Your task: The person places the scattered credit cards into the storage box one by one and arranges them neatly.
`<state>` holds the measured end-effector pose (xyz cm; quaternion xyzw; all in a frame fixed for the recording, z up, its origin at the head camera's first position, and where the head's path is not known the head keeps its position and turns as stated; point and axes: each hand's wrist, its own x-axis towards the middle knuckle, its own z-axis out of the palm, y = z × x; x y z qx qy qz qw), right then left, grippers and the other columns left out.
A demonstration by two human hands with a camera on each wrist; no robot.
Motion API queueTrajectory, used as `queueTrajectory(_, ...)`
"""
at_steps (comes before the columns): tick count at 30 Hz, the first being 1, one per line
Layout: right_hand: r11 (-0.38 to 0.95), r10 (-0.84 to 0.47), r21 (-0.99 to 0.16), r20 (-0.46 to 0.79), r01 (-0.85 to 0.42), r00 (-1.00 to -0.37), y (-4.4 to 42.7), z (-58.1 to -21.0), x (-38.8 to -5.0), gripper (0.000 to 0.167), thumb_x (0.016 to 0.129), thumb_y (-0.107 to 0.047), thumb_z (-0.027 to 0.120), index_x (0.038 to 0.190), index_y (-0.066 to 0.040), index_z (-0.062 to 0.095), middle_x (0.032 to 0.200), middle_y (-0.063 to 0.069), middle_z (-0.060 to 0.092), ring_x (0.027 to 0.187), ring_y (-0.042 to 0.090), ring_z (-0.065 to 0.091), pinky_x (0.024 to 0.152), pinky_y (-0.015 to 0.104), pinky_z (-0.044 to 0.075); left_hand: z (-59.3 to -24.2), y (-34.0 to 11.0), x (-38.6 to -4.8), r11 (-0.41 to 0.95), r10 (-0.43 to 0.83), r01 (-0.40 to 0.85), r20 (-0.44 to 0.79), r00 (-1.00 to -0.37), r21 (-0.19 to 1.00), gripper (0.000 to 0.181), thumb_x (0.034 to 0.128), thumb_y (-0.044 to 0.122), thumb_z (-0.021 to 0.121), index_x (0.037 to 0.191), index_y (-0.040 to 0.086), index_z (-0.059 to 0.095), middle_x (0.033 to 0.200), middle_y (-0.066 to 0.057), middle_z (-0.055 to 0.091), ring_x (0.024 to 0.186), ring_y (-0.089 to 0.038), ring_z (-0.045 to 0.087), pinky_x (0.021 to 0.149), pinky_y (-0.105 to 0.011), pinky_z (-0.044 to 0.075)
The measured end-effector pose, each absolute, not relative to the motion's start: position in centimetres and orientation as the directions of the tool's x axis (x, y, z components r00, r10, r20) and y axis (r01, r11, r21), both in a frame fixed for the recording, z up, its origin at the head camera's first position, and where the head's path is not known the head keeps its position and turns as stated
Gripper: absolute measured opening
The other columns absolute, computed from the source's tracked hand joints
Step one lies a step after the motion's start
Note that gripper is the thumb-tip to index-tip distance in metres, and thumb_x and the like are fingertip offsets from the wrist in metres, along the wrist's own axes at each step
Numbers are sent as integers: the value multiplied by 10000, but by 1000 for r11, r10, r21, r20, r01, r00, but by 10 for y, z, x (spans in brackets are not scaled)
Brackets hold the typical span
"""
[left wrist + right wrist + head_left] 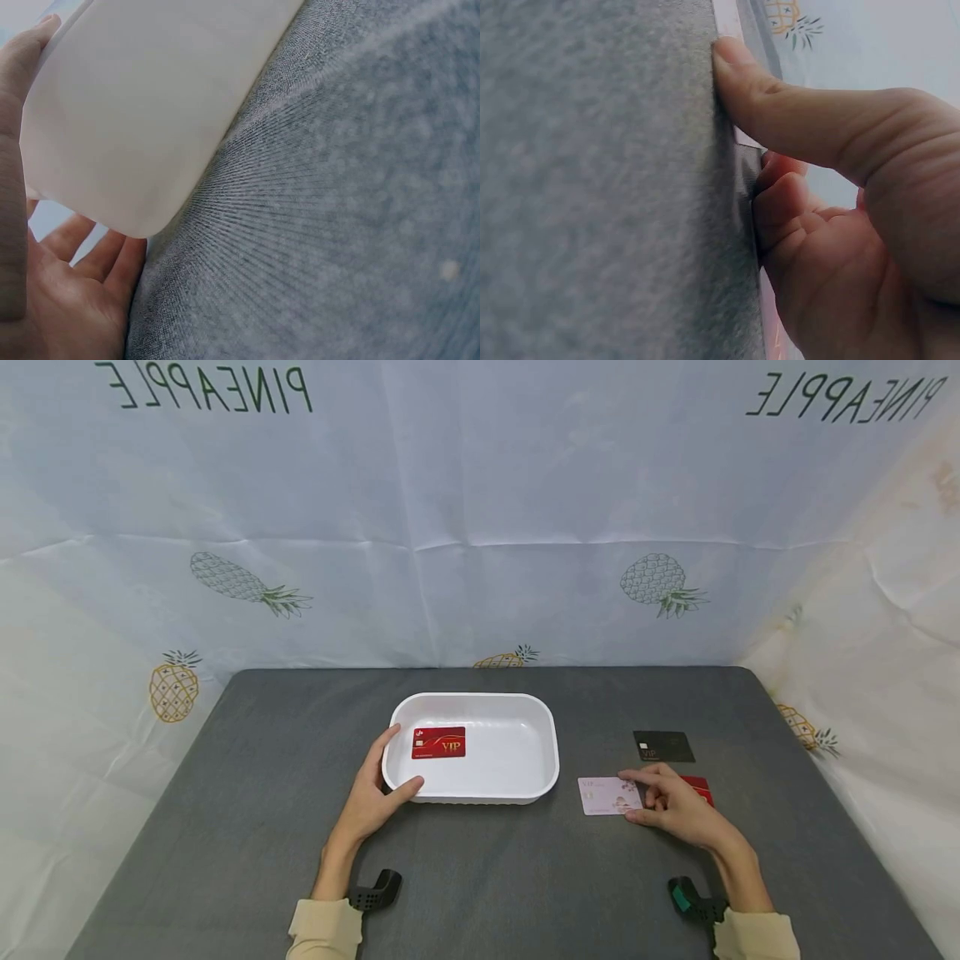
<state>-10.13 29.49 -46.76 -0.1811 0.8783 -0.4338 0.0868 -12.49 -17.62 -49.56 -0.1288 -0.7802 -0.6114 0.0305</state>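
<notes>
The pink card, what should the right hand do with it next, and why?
I'd probably lift the pink card gently, ready for the white box. The right hand has its thumb and a finger at opposite edges, the left hand holds the box, and a red card already lies inside.

Right grip (900, 202), thumb (757, 97) on pale pink card (728, 19); gray tabletop (607, 180) alongside.

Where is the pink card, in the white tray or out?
Out: the right hand holds the pink card beside the white tray, clear of its rim.
</notes>
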Motion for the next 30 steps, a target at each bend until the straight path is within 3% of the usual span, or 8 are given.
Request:
queueTrajectory(4, 585, -388, -776, -12, -237, -921, 294, -466, -102, 468, 852, -92, 809, 1278, 8, 644, 1029, 123, 462, 730, 48, 391, 589, 224, 359, -496, -176, -125, 220, 161, 238, 205, -965, 946, 871, 865, 68, 760, 1597, 97, 289, 1584, -220, 381, 1330, -350, 477, 987, -115, 433)
queueTrajectory(9, 606, -408, -756, -27, -248, -913, 292, -462, -103, 589, 856, -109, 811, 1377, 34, 577, 1056, 131, 462, 725, 55, 394, 614, 208, 360, -496, -176, -126, 215, 161, 240, 207, -965, 947, 870, 865, 64, 759, 1597, 98, 290, 1584, -222, 378, 1330, -348, 473, 988, -111, 432)
queueTrajectory(12, 600, -433, -748, -6, -283, -901, 291, -461, -104, 544, 852, -96, 812, 1337, 45, 611, 1074, 139, 468, 709, 78, 397, 622, 207, 355, -496, -177, -126, 210, 164, 243, 211, -964, 947, 873, 865, 55, 758, 1598, 91, 285, 1583, -229, 378, 1327, -357, 475, 985, -115, 435)
queueTrajectory(20, 631, -412, -738, -55, -241, -909, 289, -460, -103, 516, 855, -142, 817, 1308, -52, 589, 1069, 114, 441, 754, 67, 395, 631, 227, 354, -496, -176, -125, 230, 165, 241, 207, -964, 943, 874, 867, 73, 761, 1598, 85, 282, 1578, -227, 388, 1317, -360, 494, 973, -125, 449)
queueTrajectory(30, 556, -465, -770, 22, -312, -885, 290, -465, -104, 507, 861, -99, 808, 1295, -2, 565, 827, 15, 472, 671, 104, 416, 567, 229, 349, -496, -177, -125, 242, 161, 238, 203, -966, 941, 876, 866, 81, 764, 1599, 98, 284, 1582, -220, 388, 1319, -351, 495, 979, -125, 444)
